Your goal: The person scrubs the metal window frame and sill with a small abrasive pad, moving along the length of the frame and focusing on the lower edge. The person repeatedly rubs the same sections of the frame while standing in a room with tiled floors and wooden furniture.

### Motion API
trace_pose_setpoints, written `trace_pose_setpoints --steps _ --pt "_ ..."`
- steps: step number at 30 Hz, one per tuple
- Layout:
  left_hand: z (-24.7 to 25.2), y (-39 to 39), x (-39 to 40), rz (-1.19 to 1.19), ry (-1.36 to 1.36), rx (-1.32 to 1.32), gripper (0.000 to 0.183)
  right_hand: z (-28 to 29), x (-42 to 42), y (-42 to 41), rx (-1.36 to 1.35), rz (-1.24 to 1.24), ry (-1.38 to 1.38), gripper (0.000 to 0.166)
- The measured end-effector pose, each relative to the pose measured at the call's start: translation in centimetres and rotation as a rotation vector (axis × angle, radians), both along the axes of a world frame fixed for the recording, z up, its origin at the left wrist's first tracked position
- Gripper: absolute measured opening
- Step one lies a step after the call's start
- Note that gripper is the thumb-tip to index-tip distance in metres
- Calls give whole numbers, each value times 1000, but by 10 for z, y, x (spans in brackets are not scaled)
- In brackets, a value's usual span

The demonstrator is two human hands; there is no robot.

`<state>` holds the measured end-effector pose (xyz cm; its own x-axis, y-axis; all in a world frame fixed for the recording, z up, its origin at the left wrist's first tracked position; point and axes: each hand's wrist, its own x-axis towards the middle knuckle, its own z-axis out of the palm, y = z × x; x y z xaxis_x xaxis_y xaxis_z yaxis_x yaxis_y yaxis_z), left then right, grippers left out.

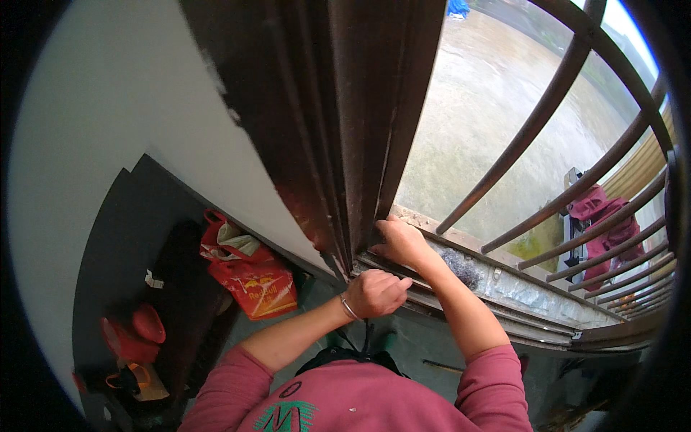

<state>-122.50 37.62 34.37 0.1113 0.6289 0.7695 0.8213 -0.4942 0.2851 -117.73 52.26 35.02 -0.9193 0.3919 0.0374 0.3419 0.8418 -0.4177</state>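
A dark brown metal window frame (359,135) rises in front of me, meeting the sliding window track (486,310) at its bottom corner. My right hand (402,243) reaches into that corner with bent fingers against the upright. Its fingertips are partly hidden, so a grip on anything does not show. Just below, my left hand (375,294) hovers over or rests on the track's end, its fingers curled; what they may enclose is out of sight. A bracelet (350,308) circles the left wrist. On the dirty sill (518,291) beside my right forearm lies a dark grey fuzzy clump (459,267).
Curved metal bars (529,124) guard the window's outer side. Beyond them, maroon cloth (604,227) hangs over an object on concrete ground (486,102). At left, a red Red Bull bag (264,289) stands by the white wall (102,97), near red items (135,335).
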Motion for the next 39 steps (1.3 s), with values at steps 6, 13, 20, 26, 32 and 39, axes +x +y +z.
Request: trace_pose_setpoints --steps 6,13,20,26,32,39 --pt "1 1 2 16 19 -21 23 2 1 -9 70 -78 68 41" --pt "4 3 4 46 16 -28 21 -5 -8 -10 14 -110 123 35" --pt "11 6 7 54 7 -20 20 -13 -15 -3 8 -100 146 13" --pt "5 4 5 77 12 -40 18 0 0 25 285 -270 252 7" --pt "6 2 5 61 -35 -68 20 47 3 5 549 -320 235 24" --pt "7 2 7 67 -24 -10 19 -11 30 -6 97 -248 -45 10"
